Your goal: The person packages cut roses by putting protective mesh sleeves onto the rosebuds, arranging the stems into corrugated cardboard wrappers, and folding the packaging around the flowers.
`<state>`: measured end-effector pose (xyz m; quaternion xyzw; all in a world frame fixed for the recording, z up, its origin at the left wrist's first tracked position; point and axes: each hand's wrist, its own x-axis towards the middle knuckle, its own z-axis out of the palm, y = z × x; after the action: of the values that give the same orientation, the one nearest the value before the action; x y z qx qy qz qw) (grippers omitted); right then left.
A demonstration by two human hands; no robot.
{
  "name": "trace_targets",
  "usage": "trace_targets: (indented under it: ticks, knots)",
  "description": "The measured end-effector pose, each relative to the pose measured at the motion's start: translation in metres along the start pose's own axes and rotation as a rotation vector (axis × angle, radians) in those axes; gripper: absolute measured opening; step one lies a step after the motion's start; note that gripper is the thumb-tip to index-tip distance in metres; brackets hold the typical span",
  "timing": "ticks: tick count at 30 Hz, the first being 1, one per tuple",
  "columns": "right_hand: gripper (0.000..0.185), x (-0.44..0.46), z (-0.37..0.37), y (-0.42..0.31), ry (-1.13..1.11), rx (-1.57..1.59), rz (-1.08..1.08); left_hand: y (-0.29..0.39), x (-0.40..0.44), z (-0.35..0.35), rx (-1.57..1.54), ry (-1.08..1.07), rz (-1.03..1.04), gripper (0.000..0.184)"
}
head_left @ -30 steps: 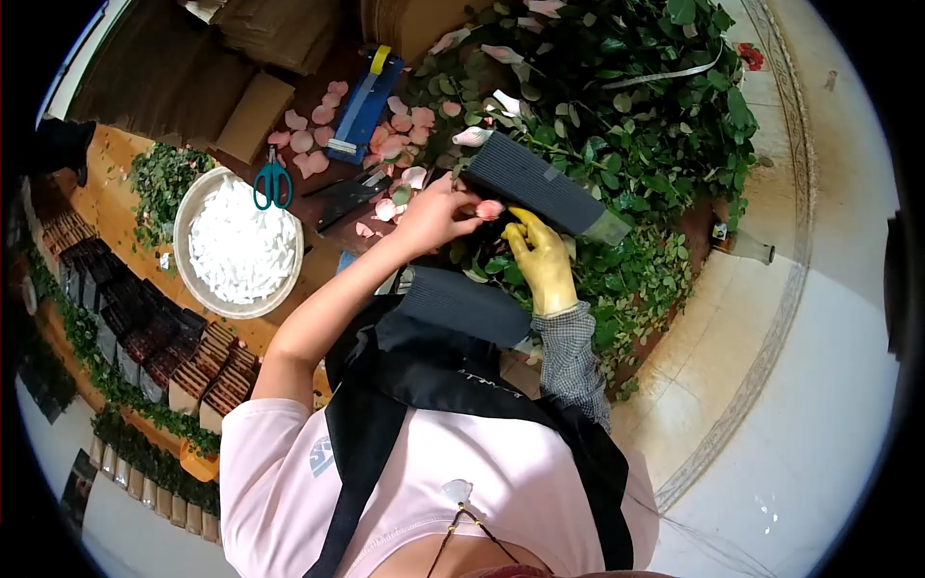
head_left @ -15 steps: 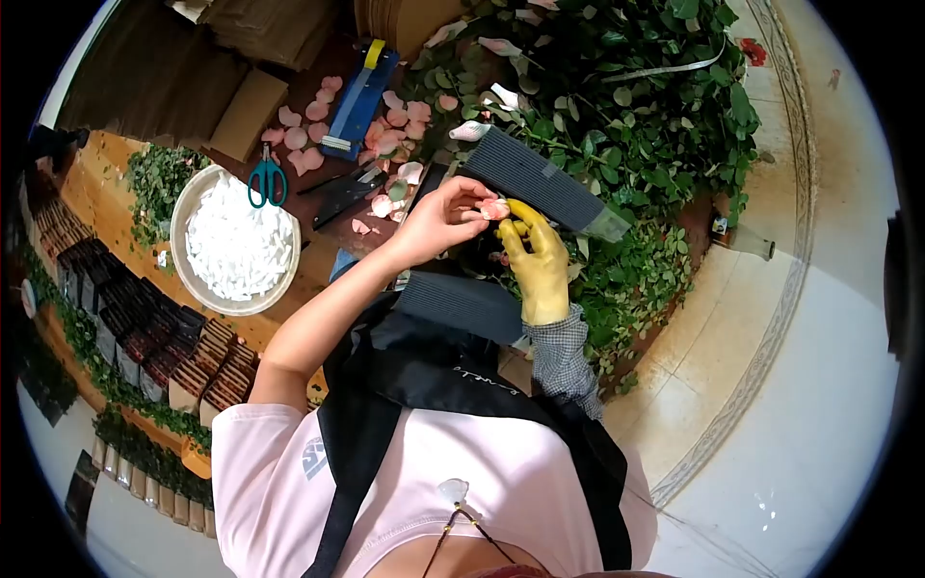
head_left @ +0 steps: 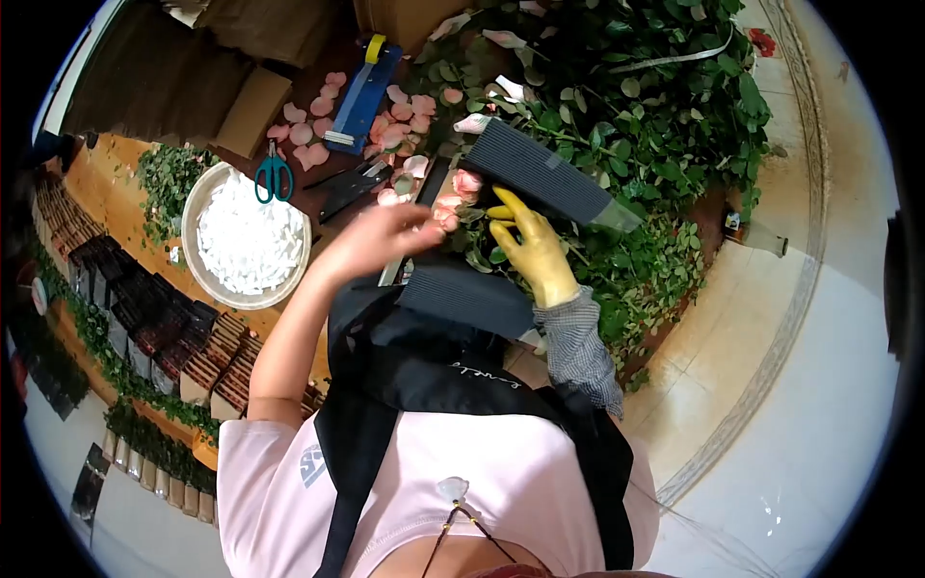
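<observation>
My left hand (head_left: 385,239), bare and blurred by motion, is beside several pink roses (head_left: 466,183); its fingers look stretched and apart, with nothing visible in them. To their right, my right hand (head_left: 532,252) wears a yellow rubber glove. Its fingers are spread and hold nothing, just above green leaves and stems. A dark corrugated sheet (head_left: 540,173) lies beyond the gloved hand, slanting down to the right. Another dark corrugated sheet (head_left: 464,301) is near my apron, below both hands.
Loose pink petals (head_left: 310,154) lie around a blue tape dispenser (head_left: 364,101). Teal-handled scissors (head_left: 274,177) overlap the rim of a bowl (head_left: 193,252) full of white pieces. Dense rose foliage (head_left: 665,125) fills the right side. A clear glass bottle (head_left: 764,239) lies on the floor.
Both hands were together at a pink rose head. My left hand has moved left and down, away from the glove; the gloved fingers have opened, and the roses now show between the hands.
</observation>
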<state>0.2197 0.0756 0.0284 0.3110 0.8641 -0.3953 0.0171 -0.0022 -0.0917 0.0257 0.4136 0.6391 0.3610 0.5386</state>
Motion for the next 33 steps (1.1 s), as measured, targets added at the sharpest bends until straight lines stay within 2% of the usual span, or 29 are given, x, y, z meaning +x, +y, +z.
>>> trace_targets:
  ticks: [2, 4, 5, 6, 9, 10, 11, 12, 13, 14, 15, 17, 18, 20, 21, 25, 27, 28, 29, 30, 31, 32, 33]
  knots:
    - [0.046, -0.002, -0.006, -0.012, -0.008, 0.104, 0.044, 0.015, -0.016, 0.024, 0.386, -0.128, 0.291, 0.046]
    - [0.040, 0.000, -0.001, -0.018, -0.079, 0.327, 0.049, 0.037, -0.024, 0.063, 0.876, -0.145, 0.283, 0.029]
    - [0.035, 0.004, 0.010, -0.010, -0.066, 0.270, 0.022, 0.026, -0.022, 0.095, 1.190, 0.054, 0.328, 0.014]
    - [0.029, 0.005, 0.018, -0.010, -0.045, 0.219, -0.003, 0.020, -0.017, 0.108, 1.107, 0.074, 0.382, 0.008]
    - [0.024, 0.011, 0.043, 0.013, -0.087, -0.272, -0.045, 0.028, -0.003, 0.113, 1.050, 0.068, 0.319, 0.013]
    - [0.024, 0.013, 0.047, 0.016, -0.097, -0.267, -0.050, 0.055, 0.004, 0.098, 0.957, -0.146, 0.170, 0.017]
    - [0.024, 0.018, 0.049, 0.017, -0.199, -0.414, -0.033, 0.067, 0.009, 0.088, 0.852, -0.350, 0.024, 0.020]
    - [0.025, 0.023, 0.051, 0.020, -0.301, -0.566, -0.018, 0.045, 0.015, 0.100, 0.844, -0.137, 0.154, 0.026]
    - [0.025, 0.027, 0.057, 0.027, -0.288, -0.605, -0.066, 0.034, 0.028, 0.107, 0.909, -0.186, 0.060, 0.027]
    - [0.025, 0.028, 0.060, 0.028, -0.303, -0.612, -0.073, 0.027, 0.041, 0.113, 0.971, -0.239, -0.032, 0.029]
    - [0.024, 0.030, 0.063, 0.027, -0.288, -0.630, -0.100, 0.021, 0.048, 0.123, 0.959, -0.234, -0.035, 0.029]
    - [0.022, 0.034, 0.062, 0.026, -0.220, -0.664, -0.155, 0.015, 0.065, 0.142, 0.962, -0.259, -0.324, 0.033]
    - [0.022, 0.032, 0.061, 0.028, -0.235, -0.680, -0.155, 0.013, 0.070, 0.150, 0.941, -0.256, -0.319, 0.033]
    - [0.021, 0.031, 0.069, 0.034, -0.159, -0.689, -0.320, 0.003, 0.076, 0.158, 0.872, -0.270, -0.500, 0.036]
    - [0.021, 0.033, 0.070, 0.033, -0.172, -0.709, -0.355, 0.015, 0.068, 0.141, 0.869, -0.321, -0.416, 0.037]
    - [0.016, 0.035, 0.067, 0.032, -0.275, -0.716, -0.349, 0.006, 0.066, 0.153, 0.830, -0.339, -0.357, 0.037]
    - [0.016, 0.036, 0.064, 0.038, -0.301, -0.586, -0.340, 0.009, 0.065, 0.154, 1.007, -0.066, -0.417, 0.040]
    - [0.016, 0.035, 0.063, 0.043, -0.326, -0.458, -0.321, 0.011, 0.062, 0.150, 1.004, -0.063, -0.424, 0.040]
    - [0.017, 0.030, 0.066, 0.050, -0.219, -0.320, -0.304, 0.013, 0.057, 0.148, 1.008, 0.034, -0.358, 0.043]
    - [0.017, 0.026, 0.074, 0.064, -0.229, -0.320, -0.307, 0.016, 0.053, 0.144, 1.010, 0.133, -0.291, 0.046]
    - [0.017, 0.025, 0.081, 0.076, -0.222, -0.438, -0.302, 0.012, 0.065, 0.148, 0.861, -0.113, -0.461, 0.052]
    - [0.017, 0.025, 0.086, 0.089, -0.208, -0.555, -0.298, 0.008, 0.069, 0.153, 0.858, -0.109, -0.461, 0.052]
    - [0.022, 0.026, 0.059, 0.040, -0.165, -0.229, -0.182, 0.005, 0.070, 0.157, 0.897, -0.106, -0.461, 0.051]
